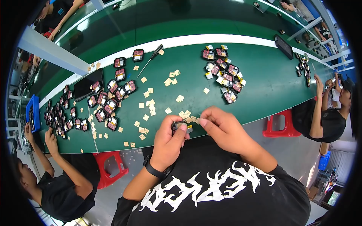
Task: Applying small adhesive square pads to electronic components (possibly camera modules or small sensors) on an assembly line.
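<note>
At the near edge of the green table, my left hand (168, 142) grips a small black electronic device (175, 125). A silver part with a yellow strip shows at its right side, and my thumb and fingers hide the rest. My right hand (225, 131) is just to the right, its thumb and forefinger pinched together. A small pale square may be at those fingertips, but it overlaps others behind it, so what they hold is unclear. Several small cream paper squares (184, 114) lie on the table just beyond both hands.
Black devices with pinkish circuit boards form a cluster (226, 79) ahead right and a larger group (110, 106) at left. A screwdriver (150, 60) lies beyond. Co-workers sit at left (56, 192) and right (327, 124), near red stools (280, 124). A blue bin (33, 113) stands far left.
</note>
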{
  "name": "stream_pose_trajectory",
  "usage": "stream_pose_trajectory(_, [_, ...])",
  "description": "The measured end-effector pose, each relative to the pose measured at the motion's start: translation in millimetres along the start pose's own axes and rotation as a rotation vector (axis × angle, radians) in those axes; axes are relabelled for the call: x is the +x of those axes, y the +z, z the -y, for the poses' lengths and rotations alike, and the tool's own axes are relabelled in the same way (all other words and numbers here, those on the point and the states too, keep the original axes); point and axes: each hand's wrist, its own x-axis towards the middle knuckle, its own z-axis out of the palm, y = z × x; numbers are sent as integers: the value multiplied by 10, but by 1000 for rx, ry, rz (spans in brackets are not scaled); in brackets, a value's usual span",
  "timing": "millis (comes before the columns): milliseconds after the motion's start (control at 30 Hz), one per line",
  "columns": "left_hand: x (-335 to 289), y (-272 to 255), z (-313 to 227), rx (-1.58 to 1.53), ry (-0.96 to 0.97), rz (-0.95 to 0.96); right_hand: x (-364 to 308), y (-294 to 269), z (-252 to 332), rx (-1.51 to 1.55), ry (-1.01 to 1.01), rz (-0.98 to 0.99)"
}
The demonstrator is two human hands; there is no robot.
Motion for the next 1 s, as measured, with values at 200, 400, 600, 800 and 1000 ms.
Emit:
stream_pose_trajectory(200, [-35, 10, -69, 125, 87, 11, -47, 20, 124, 127, 166, 276])
stream_pose_trajectory(400, [-32, 8, -37, 339, 295, 5, 7, 73, 213, 292, 398, 240])
stream_pose_trajectory(600, [-44, -27, -15, 457, 397, 18, 51, 43, 176, 450, 447, 268])
stream_pose_trajectory(800, [-79, -57, -98, 471, 321, 69, 73, 36, 242, 519, 532, 229])
stream_pose_trajectory(1000, [-85, -134, -94, 258, 168, 166, 37, 59, 224, 406, 460, 198])
